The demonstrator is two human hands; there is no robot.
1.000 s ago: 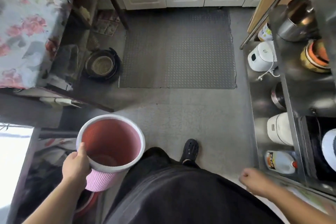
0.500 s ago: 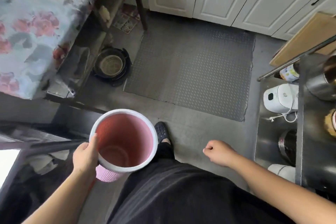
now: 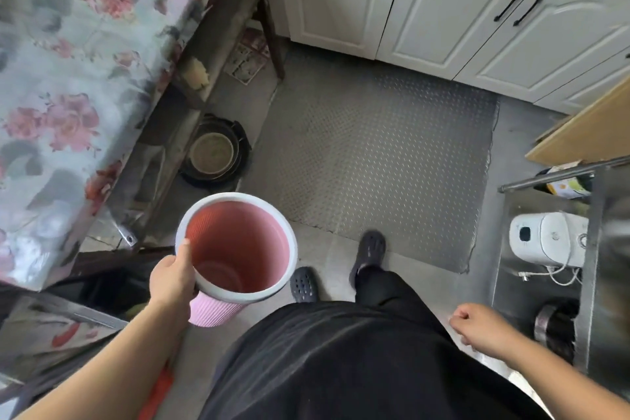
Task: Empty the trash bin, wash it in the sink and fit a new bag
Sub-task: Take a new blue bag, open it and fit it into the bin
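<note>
Bin [image 3: 238, 249] in pink plastic with a white rim hangs upright above the grey floor [image 3: 402, 269], long axis near vertical, mouth up toward the camera, nothing inside. The left hand [image 3: 172, 280] grips its near rim, thumb over the lip. The right hand [image 3: 477, 326] is curled into a loose fist and holds nothing.

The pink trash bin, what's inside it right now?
The pink trash bin, held at its rim by the left hand, shows bare pink walls and an empty base, no bag or rubbish. The near inner wall is hidden by the rim.
</note>
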